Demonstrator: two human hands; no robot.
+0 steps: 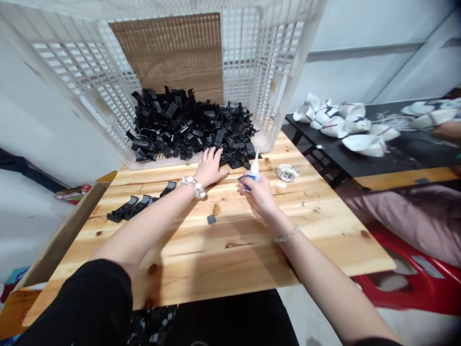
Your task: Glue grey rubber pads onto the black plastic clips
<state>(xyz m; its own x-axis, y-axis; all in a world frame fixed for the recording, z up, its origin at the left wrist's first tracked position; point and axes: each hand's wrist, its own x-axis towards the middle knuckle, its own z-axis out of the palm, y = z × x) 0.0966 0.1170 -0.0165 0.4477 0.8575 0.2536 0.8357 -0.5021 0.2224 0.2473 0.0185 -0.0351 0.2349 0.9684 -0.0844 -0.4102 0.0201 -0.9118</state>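
Black sleeve (82,302) foremost, the right hand (260,193) holds a white, blue-labelled bottle (254,168).

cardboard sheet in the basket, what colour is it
The cardboard sheet is plain brown, seen best in the head view.

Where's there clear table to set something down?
Bare wood lies between the gray square and the table's near edge, and right of the right forearm, below the pale roll. Crowded: the basket with its black pile, and the black row leftward.
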